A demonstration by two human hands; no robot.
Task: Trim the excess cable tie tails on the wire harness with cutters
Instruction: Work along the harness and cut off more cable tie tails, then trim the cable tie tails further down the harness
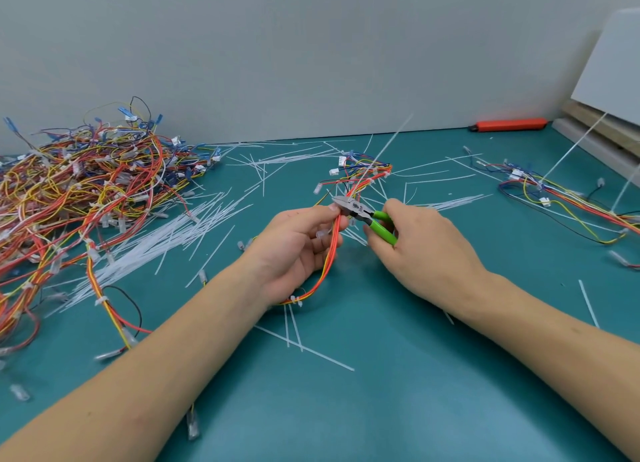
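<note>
My left hand (298, 246) grips a wire harness (330, 253) of red, orange and yellow wires above the middle of the teal table. The harness loops below the hand to a white cable tie (295, 301) and runs up to white connectors (343, 161). My right hand (420, 253) holds green-handled cutters (365, 215). Their metal jaws sit against the harness at my left thumb. A long white tie tail (391, 142) rises from the bundle beyond the jaws.
A big tangle of harnesses (86, 191) covers the left of the table (381, 392). Cut white tie tails (166, 236) lie scattered across the middle. Another harness (561, 198) lies at the right. A red knife (509, 124) rests by the back wall, with a white board (613, 77) at right.
</note>
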